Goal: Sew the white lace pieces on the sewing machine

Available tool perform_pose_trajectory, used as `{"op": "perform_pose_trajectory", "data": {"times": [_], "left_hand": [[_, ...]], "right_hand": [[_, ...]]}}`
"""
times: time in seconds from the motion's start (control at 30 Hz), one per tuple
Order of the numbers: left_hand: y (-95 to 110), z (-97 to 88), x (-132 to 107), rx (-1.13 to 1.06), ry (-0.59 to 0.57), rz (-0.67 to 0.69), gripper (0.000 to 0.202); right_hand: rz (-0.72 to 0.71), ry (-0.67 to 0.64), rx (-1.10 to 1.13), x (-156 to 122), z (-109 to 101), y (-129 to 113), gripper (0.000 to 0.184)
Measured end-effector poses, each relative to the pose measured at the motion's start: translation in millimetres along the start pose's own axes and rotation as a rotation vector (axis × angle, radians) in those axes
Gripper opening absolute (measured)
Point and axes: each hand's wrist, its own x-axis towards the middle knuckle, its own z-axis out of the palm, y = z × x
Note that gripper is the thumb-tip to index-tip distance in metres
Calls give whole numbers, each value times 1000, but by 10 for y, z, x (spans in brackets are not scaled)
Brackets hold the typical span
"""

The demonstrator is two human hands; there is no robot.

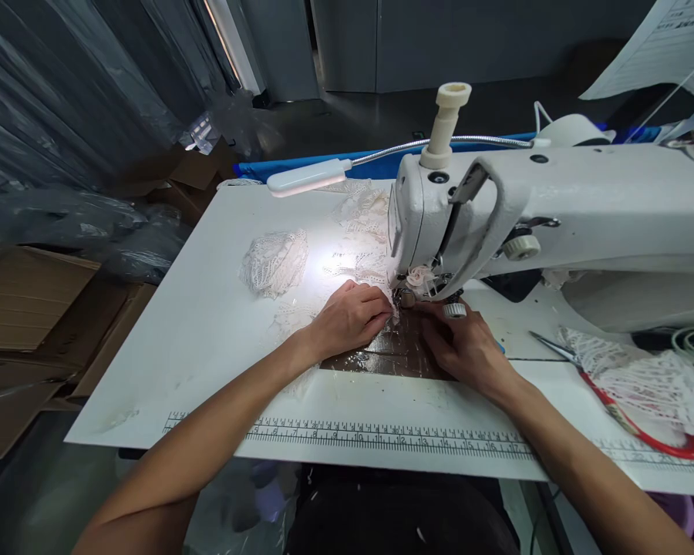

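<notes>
My left hand [355, 316] is closed on pale pink lace [292, 320] just left of the needle area of a white sewing machine [468, 216]. The lace trails from under my wrist across the table and up behind the hand. To the right of the presser foot, my right hand [466, 347] has its fingers curled in under the machine head. Its fingertips are partly hidden, and what they pinch cannot be made out. Between my hands lies a shiny brown metal plate [382, 358] with thread scraps on it. A small pale fabric rosette [421, 277] sits on the machine head.
A bunched lace piece [274, 264] and more lace [364, 212] lie on the white table [167, 339]. Red-handled scissors [613, 401] rest at right beside white lace [641, 374]. A lamp [308, 179] hangs above. Cardboard boxes [40, 301] stand left; a printed ruler [382, 441] runs along the front.
</notes>
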Motion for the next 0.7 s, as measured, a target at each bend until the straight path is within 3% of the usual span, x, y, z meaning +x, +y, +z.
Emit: {"op": "perform_pose_trajectory", "data": {"times": [0.27,0.43,0.6,0.7], "left_hand": [[-19,96,-26,129,68,70,20],[-29,75,-25,182,25,116,20],[-47,-13,-51,161,-58,190,18],[-61,-23,-77,164,-59,232,19]], "right_hand": [[-58,-109,-72,-12,22,-70,39],[-133,-158,-113,-20,68,-57,41],[-116,-148,-10,-11,-31,-66,34],[-40,-33,76,20,-171,-43,26]]}}
